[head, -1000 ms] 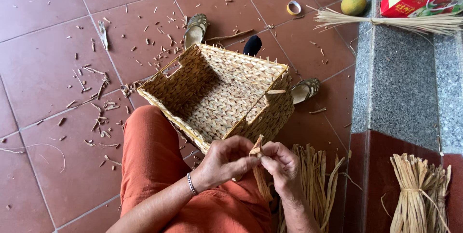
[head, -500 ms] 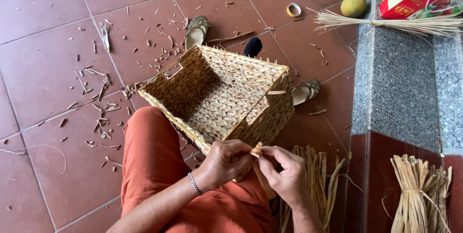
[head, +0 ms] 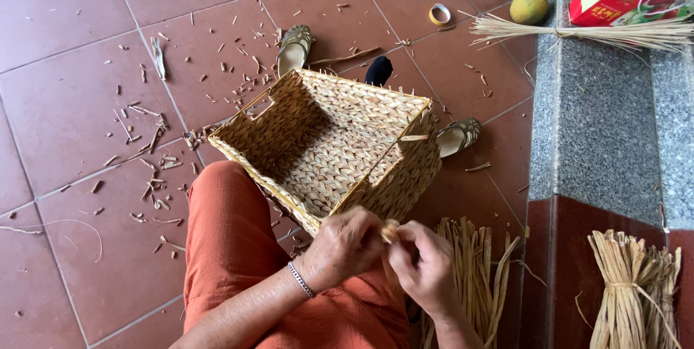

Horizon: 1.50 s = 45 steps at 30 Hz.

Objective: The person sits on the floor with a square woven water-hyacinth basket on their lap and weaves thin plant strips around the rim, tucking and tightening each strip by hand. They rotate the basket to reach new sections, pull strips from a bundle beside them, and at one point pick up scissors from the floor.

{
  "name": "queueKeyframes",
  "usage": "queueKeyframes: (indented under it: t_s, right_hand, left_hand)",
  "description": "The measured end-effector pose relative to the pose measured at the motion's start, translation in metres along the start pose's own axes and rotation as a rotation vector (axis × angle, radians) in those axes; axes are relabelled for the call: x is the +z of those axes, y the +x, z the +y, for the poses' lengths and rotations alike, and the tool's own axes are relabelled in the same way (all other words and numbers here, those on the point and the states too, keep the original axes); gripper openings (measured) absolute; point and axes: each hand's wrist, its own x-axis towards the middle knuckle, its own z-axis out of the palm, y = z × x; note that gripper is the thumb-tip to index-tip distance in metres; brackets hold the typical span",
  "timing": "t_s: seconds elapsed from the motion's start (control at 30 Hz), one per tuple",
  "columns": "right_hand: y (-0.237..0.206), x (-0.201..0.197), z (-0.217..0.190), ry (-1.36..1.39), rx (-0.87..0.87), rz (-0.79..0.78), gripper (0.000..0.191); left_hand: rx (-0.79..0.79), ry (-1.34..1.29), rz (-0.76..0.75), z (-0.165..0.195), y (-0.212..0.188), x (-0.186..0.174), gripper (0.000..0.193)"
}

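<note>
A woven basket is propped on the knee, tilted w/ its opening toward the camera, near corner right at the hands. A short straw strand is pinched betw. both hands at that corner: left hand is closed on it from the basket side, right hand is curled round it from below, fingertips meeting at the strand end. Likely risks: strand could be snapped or frayed if bent too hard, since it looks dry & stiff; basket could be tipped off the knee if the rim is pulled, as only the leg seems to be under it. A wire frame edge along the rim is exposed, so a finger might get scraped. Room: tiled floor to the left is open but littered w/ offcuts; right side is hemmed in by a stone step and straw bundles just beside the right hand; sandals lie beyond the basket.
</note>
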Motion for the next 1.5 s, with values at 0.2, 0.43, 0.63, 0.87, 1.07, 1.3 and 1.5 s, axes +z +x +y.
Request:
queueKeyframes:
  t_s: [0.2, 0.43, 0.63, 0.87, 1.07, 1.3, 1.5]
  right_hand:
    - [-0.022, -0.042, 0.038, 0.656, 0.118, 0.267, 0.013]
    - [-0.067, -0.124, 0.115, 1.165, 0.637, 0.85, 0.019]
    - [-0.153, -0.174, 0.163, 1.209, 0.663, 1.212, 0.023]
    - [-0.203, -0.14, 0.152, 0.624, 1.26, 1.599, 0.02]
    - [-0.211, -0.109, 0.144, -0.079, 1.513, 1.1, 0.026]
    - [-0.182, -0.044, 0.12, -0.128, 1.073, 0.125, 0.029]
    - [-0.135, 0.021, 0.068, -0.081, 0.382, -0.161, 0.031]
  left_hand:
    - [-0.421, -0.838, 0.34, -0.035, -0.007, -0.05, 0.012]
    - [-0.731, -1.074, 0.877, -0.09, -0.055, -0.126, 0.005]
    - [-0.55, -1.034, 1.088, -0.143, -0.152, -0.193, 0.019]
    - [-0.676, -0.893, 1.315, -0.164, -0.201, -0.22, 0.01]
    - [-0.914, 0.501, 0.879, -0.152, -0.19, -0.213, 0.023]
    - [-0.308, 0.551, 0.001, -0.076, -0.143, -0.138, 0.027]
    - [-0.049, 0.125, -0.307, -0.033, -0.117, -0.051, 0.023]
